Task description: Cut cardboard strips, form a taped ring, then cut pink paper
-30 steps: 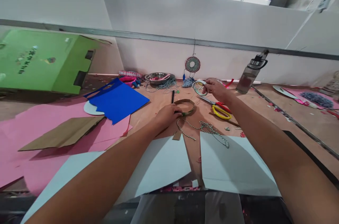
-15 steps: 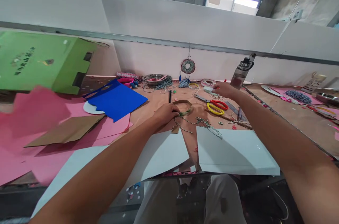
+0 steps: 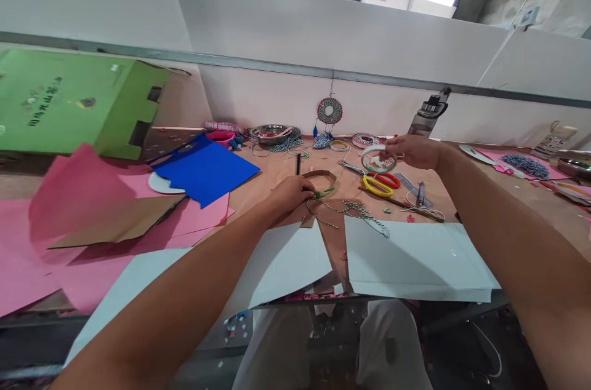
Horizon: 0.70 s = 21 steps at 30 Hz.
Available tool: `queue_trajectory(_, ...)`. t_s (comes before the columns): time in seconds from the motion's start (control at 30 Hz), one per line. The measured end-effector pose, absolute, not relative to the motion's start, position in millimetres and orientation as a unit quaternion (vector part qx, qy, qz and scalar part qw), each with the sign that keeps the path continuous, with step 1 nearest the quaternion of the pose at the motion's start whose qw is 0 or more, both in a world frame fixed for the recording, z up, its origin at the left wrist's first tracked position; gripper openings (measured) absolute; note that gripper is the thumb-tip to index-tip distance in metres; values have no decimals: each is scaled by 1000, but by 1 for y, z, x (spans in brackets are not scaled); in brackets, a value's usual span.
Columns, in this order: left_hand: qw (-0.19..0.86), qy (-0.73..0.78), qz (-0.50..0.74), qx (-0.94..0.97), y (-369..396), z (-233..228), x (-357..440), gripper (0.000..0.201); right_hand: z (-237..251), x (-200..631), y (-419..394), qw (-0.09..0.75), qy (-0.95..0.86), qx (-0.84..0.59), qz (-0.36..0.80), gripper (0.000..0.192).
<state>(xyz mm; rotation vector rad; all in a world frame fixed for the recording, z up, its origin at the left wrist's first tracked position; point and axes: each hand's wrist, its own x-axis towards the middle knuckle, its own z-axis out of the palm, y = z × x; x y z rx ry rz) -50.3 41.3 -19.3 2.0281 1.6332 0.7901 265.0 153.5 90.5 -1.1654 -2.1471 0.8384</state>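
Note:
My left hand (image 3: 295, 192) is closed on the near-left side of a brown cardboard ring (image 3: 335, 181), which has some green cord around it where the fingers pinch. From there a green-and-white cord (image 3: 360, 210) trails loosely over the table and the white sheets. Farther right, my right hand (image 3: 413, 150) grips a roll of whitish tape (image 3: 365, 159) by its upper right edge, raised above the table. Below that roll lie scissors (image 3: 378, 186) with one red and one yellow handle. A black pen-like stick (image 3: 298, 163) lies just beyond my left hand.
White sheets (image 3: 415, 261) lie along the front edge. Pink paper (image 3: 198, 214), a blue sheet (image 3: 217, 170) and a green box (image 3: 69, 107) occupy the left. Behind are a metal bowl (image 3: 263, 131), a hanging woven ring (image 3: 320, 108) and a bottle (image 3: 422, 122). A cutter (image 3: 420, 194) lies right.
My right hand has lifted the tape roll off the back of the table and brought it slightly right and nearer, tilting it up. My left hand stays on the cardboard ring.

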Motion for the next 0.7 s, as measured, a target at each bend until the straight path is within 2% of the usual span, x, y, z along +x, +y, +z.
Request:
queue_trajectory(0.1, 209, 592, 300, 718, 44, -22, -51, 21, 85, 257, 146, 293, -752, -347, 478, 26)
queue_trajectory(0.3, 232, 601, 321, 694, 46, -26, -47, 21, 45, 222, 132, 393, -673, -352, 518, 33)
queue_trajectory(0.47, 263, 626, 456, 575, 46, -18, -45, 21, 18, 194, 131, 446, -617, -317, 565, 31)
queue_trajectory(0.57, 357, 586, 545, 482, 49, -13, -45, 21, 8, 184, 127, 444, -585, -305, 607, 32)
queue_trajectory(0.7, 464, 503, 609, 401, 51, -13, -41, 21, 4, 177, 116, 393, -569, -248, 678, 31)
